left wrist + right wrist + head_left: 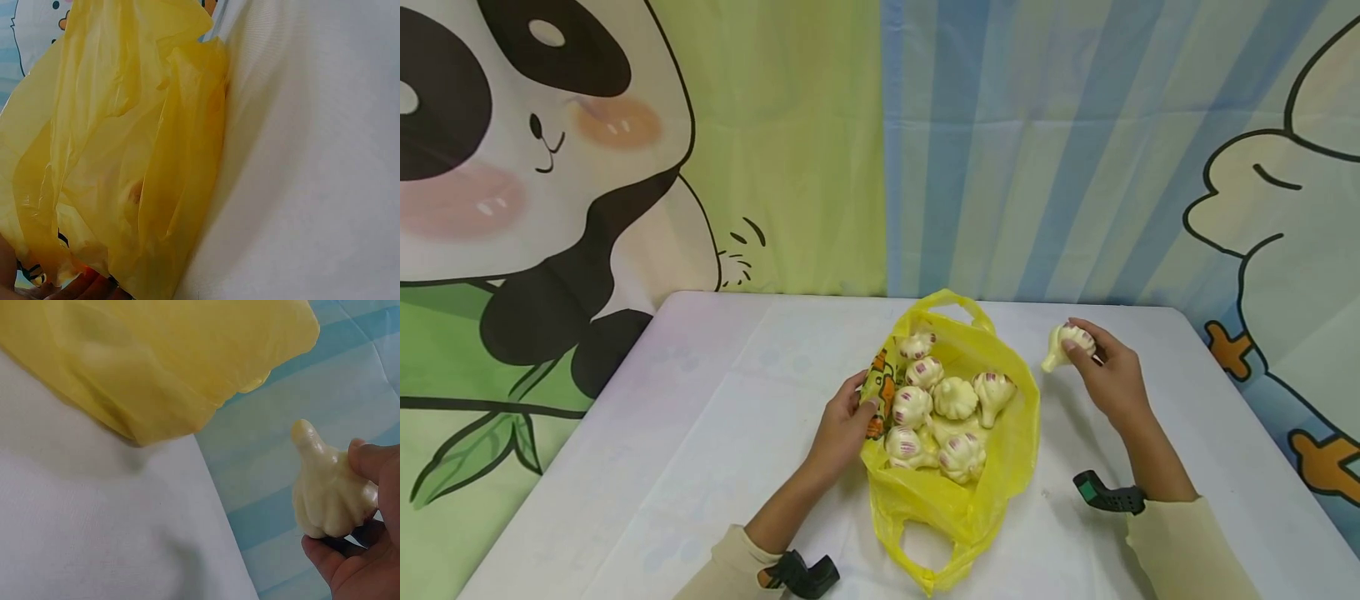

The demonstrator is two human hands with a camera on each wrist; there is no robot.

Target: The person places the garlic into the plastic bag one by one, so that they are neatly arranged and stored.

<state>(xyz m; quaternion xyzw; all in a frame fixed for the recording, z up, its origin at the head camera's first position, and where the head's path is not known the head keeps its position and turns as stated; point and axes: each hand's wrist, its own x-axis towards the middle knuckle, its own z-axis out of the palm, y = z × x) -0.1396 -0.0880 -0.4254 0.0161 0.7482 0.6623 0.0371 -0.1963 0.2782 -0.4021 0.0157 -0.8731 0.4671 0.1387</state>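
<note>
Right hand: we see our right hand point(1111, 373) curled round one garlic bulb point(1067, 343), thumb and fingertips point(374, 461) pinching its body, stalk pointing away, held above the table point(700, 417) toward its far right corner.
Left hand: our left hand point(842, 427) pinches the near-left rim of the yellow bag point(1000, 467), fingers folded over the edge and keeping the mouth spread.
Bag's place: it lies flat at the middle of the table, mouth up, handles toward the far and near edges.
Contents: the other bulbs point(955, 398) sit heaped inside, touching one another.
Risk, bulb: we judge the smooth, glossy bulb could slip, since only a few fingertips hold it.
Risk, bag: the film is thin and limp; if our left hand loosens, the rim may fold over the heap.
Risk, heap: round bulbs on slack plastic could roll out toward the near edge if the bag is tugged.
Materials: bulbs look waxy, cream, ribbed, with purple streaks; the bag is crinkled and translucent; the tablecloth is matte white weave.
</note>
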